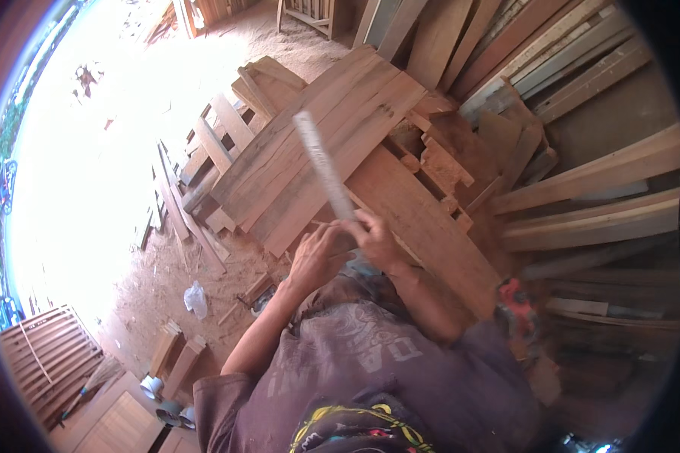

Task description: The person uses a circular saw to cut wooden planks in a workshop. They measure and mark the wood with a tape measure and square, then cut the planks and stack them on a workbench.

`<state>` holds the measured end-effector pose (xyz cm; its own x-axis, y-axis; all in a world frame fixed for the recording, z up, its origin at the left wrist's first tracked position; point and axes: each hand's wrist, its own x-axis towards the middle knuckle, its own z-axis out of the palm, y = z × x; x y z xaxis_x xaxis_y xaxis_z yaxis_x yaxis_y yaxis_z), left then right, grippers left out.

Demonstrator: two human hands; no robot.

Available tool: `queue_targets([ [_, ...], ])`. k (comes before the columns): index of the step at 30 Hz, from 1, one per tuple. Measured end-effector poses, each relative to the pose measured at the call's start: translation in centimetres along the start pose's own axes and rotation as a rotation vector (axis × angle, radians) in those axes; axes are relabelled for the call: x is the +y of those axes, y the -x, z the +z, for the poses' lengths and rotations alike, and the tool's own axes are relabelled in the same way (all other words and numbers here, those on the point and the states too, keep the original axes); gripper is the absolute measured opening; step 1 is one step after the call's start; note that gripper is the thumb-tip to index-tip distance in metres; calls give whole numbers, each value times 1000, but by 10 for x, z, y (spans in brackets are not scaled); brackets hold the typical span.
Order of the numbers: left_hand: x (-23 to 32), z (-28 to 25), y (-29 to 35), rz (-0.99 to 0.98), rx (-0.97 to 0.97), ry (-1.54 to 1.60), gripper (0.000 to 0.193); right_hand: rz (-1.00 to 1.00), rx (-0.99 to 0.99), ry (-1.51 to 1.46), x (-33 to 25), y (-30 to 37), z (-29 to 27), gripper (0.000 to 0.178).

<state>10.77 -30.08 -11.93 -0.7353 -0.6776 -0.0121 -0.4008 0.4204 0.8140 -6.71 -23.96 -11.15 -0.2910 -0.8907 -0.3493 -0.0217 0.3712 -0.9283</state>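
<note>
A long, narrow, pale strip (321, 160) with a worn, mottled face slants up from my hands over the wide plank panel (317, 128). Its near end is in the closed fingers of my right hand (374, 240). Close beside it, my left hand (317, 255) has its fingers curled in toward the right one. A small brownish piece shows between the two hands, too hidden to name. Under and right of the strip, a second broad board (423, 226) runs toward my right forearm.
Stacked planks (597, 174) fill the right side. A red-and-black tool (515, 302), blurred, lies by my right elbow. Wood offcuts (442, 162) lie beyond the board. On the sandy floor at left are a clear plastic bag (196, 299) and a slatted wooden panel (49, 355).
</note>
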Motion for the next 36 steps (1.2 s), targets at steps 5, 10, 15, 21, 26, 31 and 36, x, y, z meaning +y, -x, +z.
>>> queue_targets([
  [5, -23, -15, 5, -85, 271, 242, 52, 58, 432, -162, -11, 18, -67, 20],
  [10, -112, -57, 38, -579, 799, 243, 45, -243, 734, -314, -45, -12, -165, 26],
  [15, -182, -56, 42, -896, 884, 582, 51, -59, 414, -16, -85, -116, -221, 19],
  [21, -178, -36, 14, -792, 947, 768, 46, -220, 260, 811, -67, -328, -266, 29],
  [26, -166, -34, 4, -821, 1037, 717, 48, -185, 198, 1055, -58, -449, -244, 35],
  [31, -158, -24, 0, -861, 1114, 669, 49, -62, 125, 1039, -33, -492, -227, 36],
  [36, -145, -33, -9, -879, 1054, 609, 47, -84, 118, 812, -5, -495, -237, 36],
])
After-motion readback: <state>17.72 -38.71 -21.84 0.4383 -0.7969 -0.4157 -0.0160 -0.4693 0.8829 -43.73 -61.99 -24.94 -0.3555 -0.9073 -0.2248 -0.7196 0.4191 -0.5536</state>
